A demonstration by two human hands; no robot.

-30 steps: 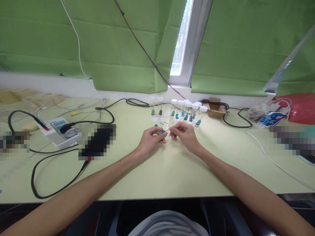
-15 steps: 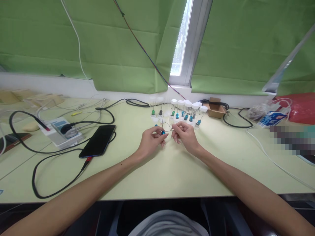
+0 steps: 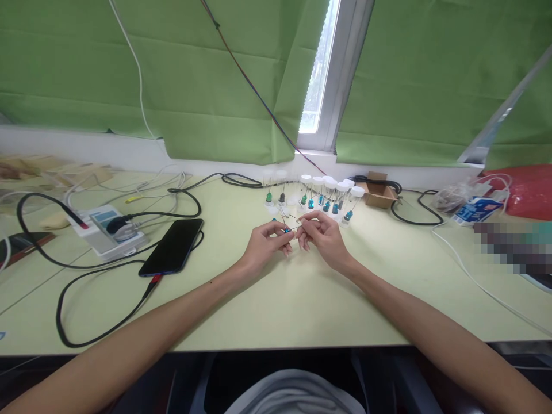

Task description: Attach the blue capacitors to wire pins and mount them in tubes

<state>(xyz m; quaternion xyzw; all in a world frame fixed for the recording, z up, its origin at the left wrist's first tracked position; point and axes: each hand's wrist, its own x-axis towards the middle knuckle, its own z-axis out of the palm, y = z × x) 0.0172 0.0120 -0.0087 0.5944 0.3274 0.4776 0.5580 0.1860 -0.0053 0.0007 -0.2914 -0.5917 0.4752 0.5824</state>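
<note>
My left hand (image 3: pixel 267 244) is closed in a pinch on a small blue piece with thin metal wires (image 3: pixel 287 230), partly covered by the fingers. My right hand (image 3: pixel 321 236) has its thumb and forefinger pressed together on a thin metal wire (image 3: pixel 295 229) running towards the blue piece. The two hands are close together above the table. Just behind them stand several clear vials with white caps (image 3: pixel 356 192), each around a small blue, green or dark piece with thin leads. Another blue bit (image 3: pixel 274 219) shows behind my left fingers.
On the left are a black phone (image 3: pixel 172 247) on a cable and a white power strip (image 3: pixel 107 233) with plugs. Behind the vials, to the right, is an open cardboard box (image 3: pixel 379 195). Black cables, a blue-and-white packet (image 3: pixel 478 210) and a red bag (image 3: pixel 530 192) lie farther right.
My right hand has shifted slightly left, closer to the blue piece. My left fingers now cover more of that piece. At the far left edge, part of a hand has come into view.
</note>
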